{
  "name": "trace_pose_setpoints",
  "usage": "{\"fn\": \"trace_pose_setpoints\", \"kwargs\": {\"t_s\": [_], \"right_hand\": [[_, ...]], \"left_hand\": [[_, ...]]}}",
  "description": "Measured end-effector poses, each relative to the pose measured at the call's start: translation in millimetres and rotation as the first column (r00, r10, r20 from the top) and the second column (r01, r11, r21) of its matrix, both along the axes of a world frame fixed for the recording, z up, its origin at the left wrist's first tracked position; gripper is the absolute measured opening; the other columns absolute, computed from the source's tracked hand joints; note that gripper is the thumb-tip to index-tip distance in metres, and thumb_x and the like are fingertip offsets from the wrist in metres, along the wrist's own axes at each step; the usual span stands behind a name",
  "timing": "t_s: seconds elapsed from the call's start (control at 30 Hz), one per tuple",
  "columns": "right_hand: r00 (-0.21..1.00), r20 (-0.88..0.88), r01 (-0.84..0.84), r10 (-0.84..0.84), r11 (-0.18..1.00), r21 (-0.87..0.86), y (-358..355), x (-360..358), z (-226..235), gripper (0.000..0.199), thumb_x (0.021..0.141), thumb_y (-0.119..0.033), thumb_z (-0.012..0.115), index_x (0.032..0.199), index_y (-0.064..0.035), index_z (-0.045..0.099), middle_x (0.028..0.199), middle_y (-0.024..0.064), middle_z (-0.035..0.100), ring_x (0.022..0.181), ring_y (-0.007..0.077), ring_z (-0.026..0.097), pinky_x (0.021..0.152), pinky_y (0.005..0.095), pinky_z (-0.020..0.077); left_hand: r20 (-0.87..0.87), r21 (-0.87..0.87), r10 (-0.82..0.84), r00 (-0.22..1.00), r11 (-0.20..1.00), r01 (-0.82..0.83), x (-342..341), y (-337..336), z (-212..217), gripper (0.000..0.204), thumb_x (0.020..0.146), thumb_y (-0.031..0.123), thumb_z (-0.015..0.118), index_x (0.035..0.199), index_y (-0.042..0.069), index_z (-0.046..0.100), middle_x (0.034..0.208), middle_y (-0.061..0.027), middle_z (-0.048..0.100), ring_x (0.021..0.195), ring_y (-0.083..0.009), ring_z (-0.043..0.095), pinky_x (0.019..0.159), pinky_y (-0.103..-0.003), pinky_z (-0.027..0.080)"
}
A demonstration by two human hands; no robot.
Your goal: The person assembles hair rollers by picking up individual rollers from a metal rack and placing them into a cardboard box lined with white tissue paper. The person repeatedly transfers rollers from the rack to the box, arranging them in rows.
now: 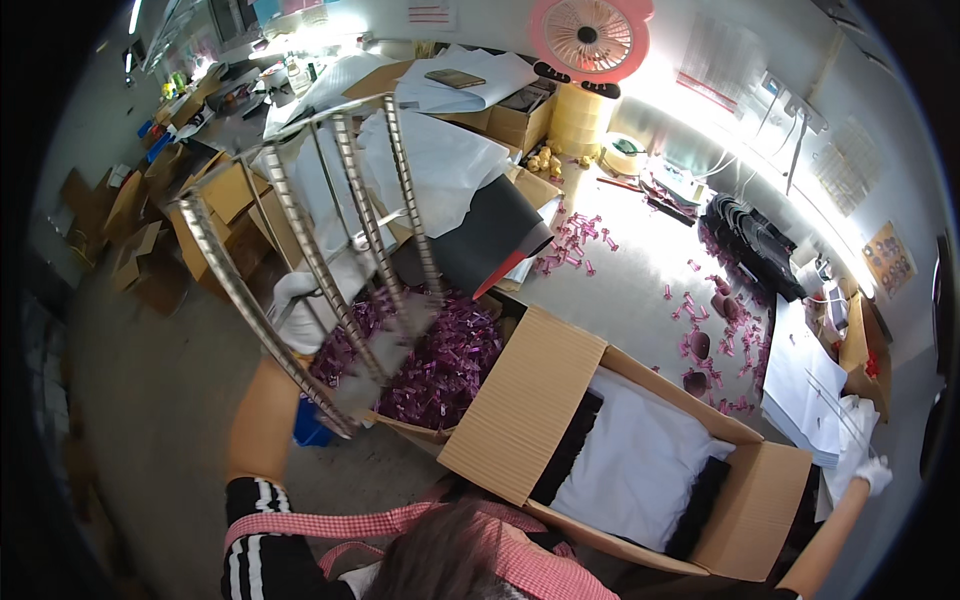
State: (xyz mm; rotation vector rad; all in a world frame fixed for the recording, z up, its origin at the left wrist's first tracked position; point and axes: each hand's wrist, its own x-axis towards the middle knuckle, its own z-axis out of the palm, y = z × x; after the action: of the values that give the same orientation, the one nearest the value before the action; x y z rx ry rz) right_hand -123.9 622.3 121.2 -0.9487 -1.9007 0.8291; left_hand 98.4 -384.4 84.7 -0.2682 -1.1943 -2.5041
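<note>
Our cardboard box [640, 450] sits open. Left hand [292, 310] grips the metal rack [330, 250]; it could tip. Right hand [872, 472] pinches thin rods [835, 410].

White gloves [296, 310] — striped black sleeve [250, 530].

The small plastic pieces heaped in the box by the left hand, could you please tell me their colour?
The small plastic pieces are pink to magenta, clearest in the head view.

A pale table [630, 290] carries scattered pink clips [575, 245], tape rolls [580, 115], a black stack [750, 245], white sheets [800, 385] and an open carton [520, 400]. More cartons [140, 255] lie on the grey floor [150, 400].
</note>
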Motion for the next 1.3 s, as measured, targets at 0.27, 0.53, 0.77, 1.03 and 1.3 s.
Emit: {"fn": "trace_pose_setpoints", "kwargs": {"t_s": [0.27, 0.53, 0.77, 1.03, 1.3], "right_hand": [[0.876, 0.085, 0.477, -0.475, 0.879, 0.004, 147.0, 97.3, -38.9, 0.061, 0.094, -0.055, 0.055, 0.123, -0.0017, 0.061, 0.123, 0.0200, 0.065, 0.109, 0.0365, 0.064, 0.088, 0.0450, 0.0538], [0.904, -0.383, -0.145, -0.189, 0.708, -0.691, 98.9, 87.7, -141.6, 0.070, 0.095, -0.060, 0.050, 0.133, -0.0021, 0.053, 0.134, 0.0193, 0.058, 0.119, 0.0369, 0.059, 0.087, 0.0489, 0.0546], [0.761, 0.101, -0.396, 0.640, 0.583, -0.710, 76.4, 43.5, -194.9, 0.057, 0.099, -0.049, 0.051, 0.137, -0.0069, 0.046, 0.142, 0.0123, 0.049, 0.129, 0.0254, 0.049, 0.104, 0.0409, 0.0425], [0.602, 0.275, -0.796, 0.749, 0.590, 0.136, -242.0, 114.0, -7.4, 0.036, 0.106, -0.020, 0.043, 0.132, 0.0018, 0.053, 0.127, 0.0120, 0.060, 0.123, 0.0210, 0.051, 0.107, 0.0325, 0.0373], [0.429, 0.669, -0.866, 0.607, 0.065, 0.497, -533.9, 227.4, 36.3, 0.059, 0.063, -0.015, 0.079, 0.119, -0.0074, 0.062, 0.134, 0.0165, 0.053, 0.129, 0.0389, 0.045, 0.108, 0.0518, 0.0354]], "left_hand": [[-0.073, 0.605, -0.015, 0.997, 0.794, 0.056, -55.9, 40.5, -118.5, 0.079, 0.080, 0.060, 0.063, 0.141, 0.015, 0.045, 0.137, -0.0168, 0.047, 0.124, -0.0338, 0.045, 0.111, -0.052, 0.032], [0.122, 0.301, -0.120, 0.985, 0.950, 0.078, -46.7, 39.6, -81.4, 0.062, 0.084, 0.045, 0.064, 0.136, 0.015, 0.050, 0.126, -0.0147, 0.055, 0.125, -0.0305, 0.049, 0.114, -0.061, 0.027], [0.282, -0.517, 0.465, 0.839, 0.811, -0.276, -27.4, 18.8, -31.5, 0.074, 0.075, 0.012, 0.066, 0.144, 0.005, 0.042, 0.140, -0.0132, 0.050, 0.117, -0.0217, 0.059, 0.102, -0.037, 0.047], [-0.214, -0.972, 0.252, 0.944, -0.150, -0.181, -63.8, 87.4, 65.4, 0.092, 0.058, 0.016, 0.074, 0.144, 0.004, 0.044, 0.119, -0.0154, 0.057, 0.116, -0.0301, 0.054, 0.103, -0.038, 0.039], [-0.352, -0.840, -0.399, 0.846, -0.264, -0.474, -103.5, 216.4, 34.1, 0.106, 0.055, 0.012, 0.070, 0.152, -0.001, 0.028, 0.106, -0.0163, 0.054, 0.101, -0.0341, 0.051, 0.092, -0.046, 0.039]]}}
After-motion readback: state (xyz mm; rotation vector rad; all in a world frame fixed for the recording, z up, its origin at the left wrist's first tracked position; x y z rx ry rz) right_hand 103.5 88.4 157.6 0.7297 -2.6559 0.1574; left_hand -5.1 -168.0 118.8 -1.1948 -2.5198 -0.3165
